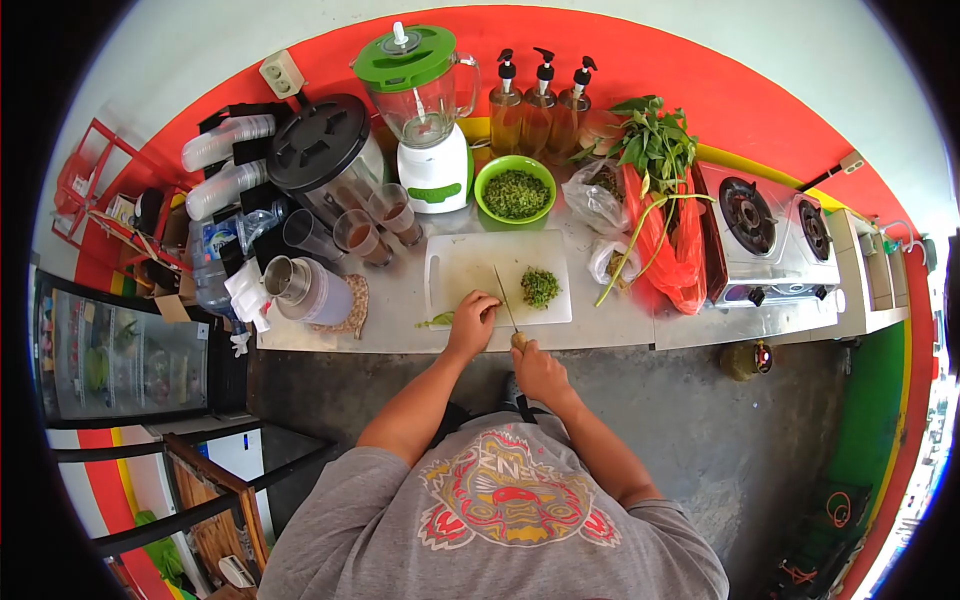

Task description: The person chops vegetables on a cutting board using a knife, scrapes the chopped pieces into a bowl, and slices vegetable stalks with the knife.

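My right hand point(542, 372) is wrapped round the handle of a knife point(503, 294), its blade pointing away from me over a white cutting board point(465, 252). Just left of the blade, my left hand point(474, 322) presses closed fingers on slender green stalks point(440, 319), whose ends stick out to the left near the board's front edge. Right of the knife lies a small pile of finely chopped greens point(541, 288). Behind the board stands a green bowl point(481, 200) filled with similar chopped greens.
A blender point(432, 165), several pump bottles point(537, 105) and a black-lidded container point(318, 145) line the back. Cups point(360, 235) and a steel-topped jug point(318, 293) stand left. Rightward are a red plastic bag point(672, 250), leafy greens point(655, 145) and a gas stove point(775, 275).
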{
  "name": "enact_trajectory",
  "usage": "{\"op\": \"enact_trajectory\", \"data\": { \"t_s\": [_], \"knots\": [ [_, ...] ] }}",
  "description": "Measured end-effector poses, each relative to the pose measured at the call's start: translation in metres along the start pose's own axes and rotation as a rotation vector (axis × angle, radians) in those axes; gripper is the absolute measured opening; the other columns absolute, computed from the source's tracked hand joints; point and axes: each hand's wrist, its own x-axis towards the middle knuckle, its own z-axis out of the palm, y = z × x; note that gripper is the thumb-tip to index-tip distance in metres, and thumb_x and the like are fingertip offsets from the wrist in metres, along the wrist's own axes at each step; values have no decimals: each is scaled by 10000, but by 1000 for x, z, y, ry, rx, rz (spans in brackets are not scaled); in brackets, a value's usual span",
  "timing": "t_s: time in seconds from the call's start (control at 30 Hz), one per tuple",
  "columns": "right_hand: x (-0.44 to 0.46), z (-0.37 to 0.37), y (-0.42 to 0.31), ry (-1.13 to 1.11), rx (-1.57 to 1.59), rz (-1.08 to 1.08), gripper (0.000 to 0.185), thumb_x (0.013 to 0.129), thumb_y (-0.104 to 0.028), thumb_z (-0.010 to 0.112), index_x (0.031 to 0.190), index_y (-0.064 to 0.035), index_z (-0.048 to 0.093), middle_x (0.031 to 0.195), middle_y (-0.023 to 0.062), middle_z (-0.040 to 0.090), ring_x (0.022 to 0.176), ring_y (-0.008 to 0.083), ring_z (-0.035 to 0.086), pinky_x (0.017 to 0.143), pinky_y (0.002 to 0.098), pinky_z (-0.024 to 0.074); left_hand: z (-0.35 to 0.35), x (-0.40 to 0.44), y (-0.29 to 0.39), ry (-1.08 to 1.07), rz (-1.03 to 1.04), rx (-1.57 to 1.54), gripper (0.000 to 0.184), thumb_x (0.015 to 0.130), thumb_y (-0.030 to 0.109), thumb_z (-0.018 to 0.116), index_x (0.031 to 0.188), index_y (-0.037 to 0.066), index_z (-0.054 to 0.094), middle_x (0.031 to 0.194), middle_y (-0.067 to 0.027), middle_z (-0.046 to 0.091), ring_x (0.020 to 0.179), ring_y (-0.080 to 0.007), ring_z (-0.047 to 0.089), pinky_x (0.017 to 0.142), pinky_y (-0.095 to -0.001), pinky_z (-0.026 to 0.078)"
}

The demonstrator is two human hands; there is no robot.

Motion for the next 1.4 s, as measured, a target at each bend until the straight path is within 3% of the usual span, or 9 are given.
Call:
{"op": "enact_trajectory", "data": {
  "t_s": [0.27,0.43,0.57,0.73,0.93,1.07,1.23,1.4],
  "knots": [
    [5,13,4,16,-30,12,445,1040,-438,472,1072,5,477,847,309,694,823,508,694,748,594,551,-1,-1,-2,-4,-2,-17,87,888,-10,673,973,-28,680,1054,-135,632,851,-270,670,776,-351,541],
    [-2,7,-6,38,-6,11,444,1041,-439,478,1078,3,472,846,297,701,812,494,702,741,585,558,2,-10,-3,59,127,185,129,859,-28,665,970,1,725,1029,-112,633,905,-344,646,821,-398,539],
    [1,12,1,35,-33,1,455,1040,-448,481,1078,6,481,858,298,706,820,489,706,746,581,562,-5,-16,-4,44,230,332,224,817,-54,645,990,33,757,1014,-92,644,979,-328,611,866,-408,512],
    [1,4,-6,34,-12,-22,467,1041,-457,478,1085,8,488,875,302,706,845,487,707,762,570,566,-12,-13,-10,0,131,403,369,749,-95,613,989,110,804,1010,-65,653,968,-310,577,860,-425,468],
    [5,2,-7,18,-27,6,460,1046,-455,463,1082,2,495,906,309,704,866,489,703,778,568,562,-10,-8,-16,-8,-1,293,329,807,-57,637,980,159,813,993,-64,657,976,-302,582,863,-429,462],
    [2,10,-6,0,2,18,461,1050,-452,454,1071,6,502,908,306,704,862,497,699,786,574,554,-11,-6,-20,53,32,261,277,834,-40,661,987,142,805,998,-71,664,974,-301,588,867,-431,472],
    [11,4,-10,18,-31,28,460,1044,-450,471,1061,8,510,899,293,708,866,484,705,786,560,561,-23,2,-10,-107,-166,69,230,830,-28,705,999,114,770,999,-68,655,996,-288,599,884,-424,489],
    [10,11,-11,44,-9,-35,463,1034,-454,496,1046,8,522,903,278,716,877,474,711,782,553,570,-25,5,-10,-134,-178,156,279,824,0,725,1063,141,741,1020,-62,651,1032,-284,602,936,-442,481]
  ]
}}
